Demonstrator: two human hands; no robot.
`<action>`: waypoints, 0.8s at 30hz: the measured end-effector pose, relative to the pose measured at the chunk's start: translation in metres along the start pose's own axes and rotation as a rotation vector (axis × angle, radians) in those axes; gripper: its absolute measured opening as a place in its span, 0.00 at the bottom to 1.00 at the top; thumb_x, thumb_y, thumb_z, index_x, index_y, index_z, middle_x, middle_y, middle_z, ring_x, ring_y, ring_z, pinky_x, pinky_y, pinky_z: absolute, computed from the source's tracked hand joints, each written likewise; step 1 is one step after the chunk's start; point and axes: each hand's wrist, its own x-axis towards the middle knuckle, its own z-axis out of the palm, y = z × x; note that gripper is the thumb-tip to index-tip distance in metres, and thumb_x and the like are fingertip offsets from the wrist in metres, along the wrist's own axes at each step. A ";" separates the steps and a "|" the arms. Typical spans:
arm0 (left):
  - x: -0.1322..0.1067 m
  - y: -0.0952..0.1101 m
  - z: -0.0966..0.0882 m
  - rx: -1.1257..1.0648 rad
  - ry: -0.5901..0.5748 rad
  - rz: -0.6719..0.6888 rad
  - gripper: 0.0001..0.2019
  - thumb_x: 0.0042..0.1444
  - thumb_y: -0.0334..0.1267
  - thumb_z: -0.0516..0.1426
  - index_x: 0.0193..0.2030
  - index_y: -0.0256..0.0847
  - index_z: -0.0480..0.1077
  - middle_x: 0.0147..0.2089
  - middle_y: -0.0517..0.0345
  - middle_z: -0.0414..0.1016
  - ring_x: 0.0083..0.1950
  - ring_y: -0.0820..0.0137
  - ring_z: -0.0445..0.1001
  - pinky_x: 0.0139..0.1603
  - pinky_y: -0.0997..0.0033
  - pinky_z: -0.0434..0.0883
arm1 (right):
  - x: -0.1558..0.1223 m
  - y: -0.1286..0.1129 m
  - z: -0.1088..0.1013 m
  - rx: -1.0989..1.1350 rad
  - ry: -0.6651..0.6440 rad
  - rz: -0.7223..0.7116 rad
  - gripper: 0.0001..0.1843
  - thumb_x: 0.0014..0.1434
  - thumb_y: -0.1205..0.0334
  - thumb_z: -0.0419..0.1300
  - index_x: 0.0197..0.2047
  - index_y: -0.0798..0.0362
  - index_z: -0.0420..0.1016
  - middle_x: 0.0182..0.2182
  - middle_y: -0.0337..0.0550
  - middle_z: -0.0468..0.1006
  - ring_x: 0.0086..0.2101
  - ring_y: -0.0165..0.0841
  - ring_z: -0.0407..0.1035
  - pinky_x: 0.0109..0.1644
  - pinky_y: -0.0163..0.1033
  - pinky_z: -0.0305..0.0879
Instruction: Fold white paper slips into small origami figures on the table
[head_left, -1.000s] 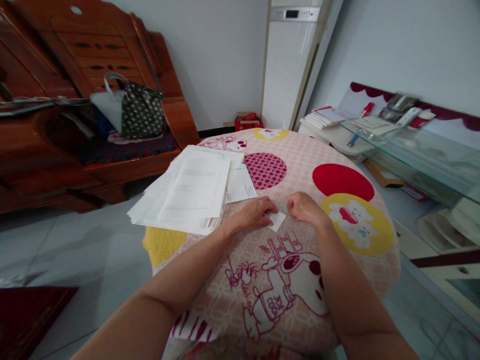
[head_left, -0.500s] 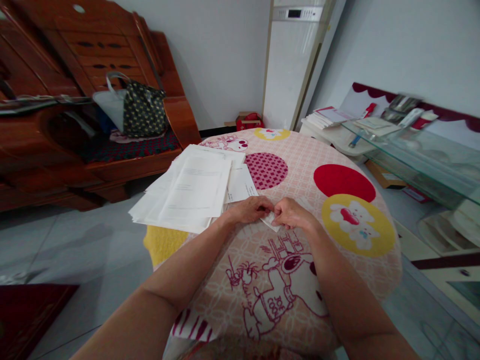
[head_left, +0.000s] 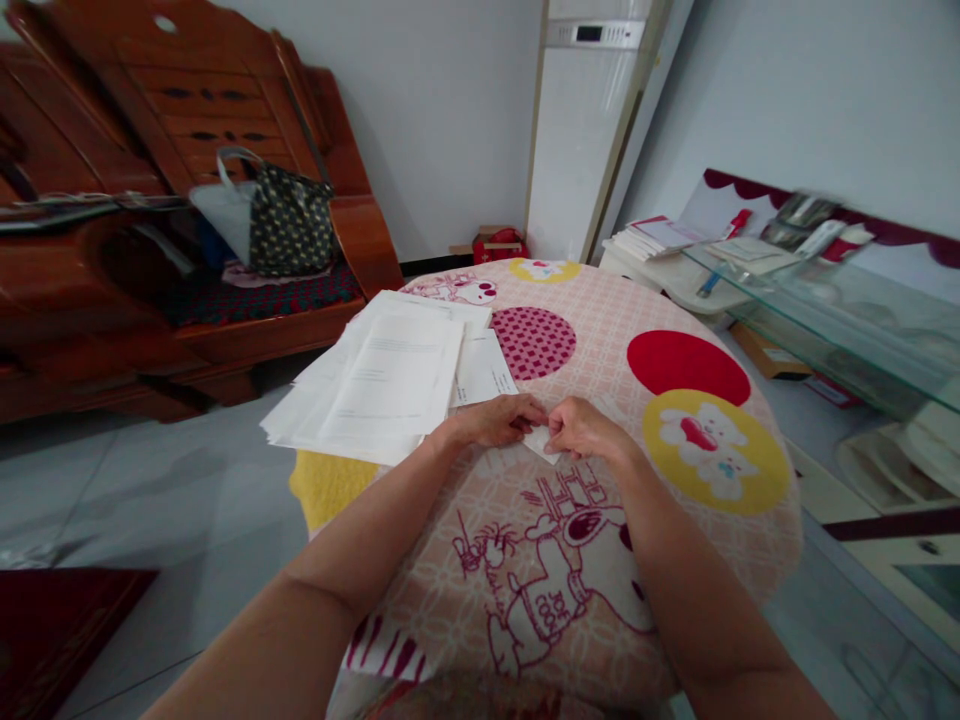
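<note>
A small folded white paper (head_left: 541,443) lies on the cartoon-print tablecloth (head_left: 600,340) in the middle of the round table. My left hand (head_left: 499,420) pinches its left side with curled fingers. My right hand (head_left: 581,430) presses against its right side, fingers closed on it, so most of the piece is hidden between the two hands. A loose stack of white sheets (head_left: 382,385) lies just left of my left hand, overhanging the table's left edge.
A wooden bench (head_left: 150,250) with a patterned bag (head_left: 289,220) stands at the left. A tall white appliance (head_left: 577,130) is at the back. A glass shelf (head_left: 847,310) with books and tins runs along the right.
My right hand moved left from a spot apart from the paper and closed onto its right side. The hands now meet over the paper; since half a second ago little has shifted.
</note>
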 end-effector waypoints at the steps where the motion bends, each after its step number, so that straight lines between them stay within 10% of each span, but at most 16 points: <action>1: 0.000 0.000 -0.001 0.000 -0.003 0.016 0.29 0.46 0.17 0.52 0.52 0.42 0.77 0.55 0.52 0.74 0.51 0.70 0.74 0.50 0.72 0.73 | -0.001 -0.001 0.000 -0.003 0.000 0.006 0.11 0.48 0.71 0.68 0.22 0.54 0.70 0.13 0.32 0.66 0.16 0.28 0.68 0.19 0.29 0.54; 8: 0.002 0.004 0.006 0.065 0.094 -0.074 0.17 0.51 0.26 0.60 0.48 0.40 0.75 0.47 0.56 0.76 0.45 0.70 0.73 0.48 0.70 0.71 | 0.002 0.002 0.001 -0.003 -0.014 -0.017 0.11 0.48 0.69 0.69 0.22 0.55 0.70 0.14 0.33 0.67 0.17 0.28 0.68 0.20 0.30 0.56; 24: 0.005 0.014 0.016 0.141 0.290 -0.249 0.28 0.48 0.29 0.63 0.59 0.37 0.69 0.47 0.53 0.72 0.41 0.70 0.71 0.42 0.69 0.71 | 0.003 0.020 -0.016 0.099 0.059 0.045 0.11 0.49 0.70 0.69 0.35 0.54 0.72 0.16 0.29 0.67 0.15 0.26 0.63 0.19 0.30 0.55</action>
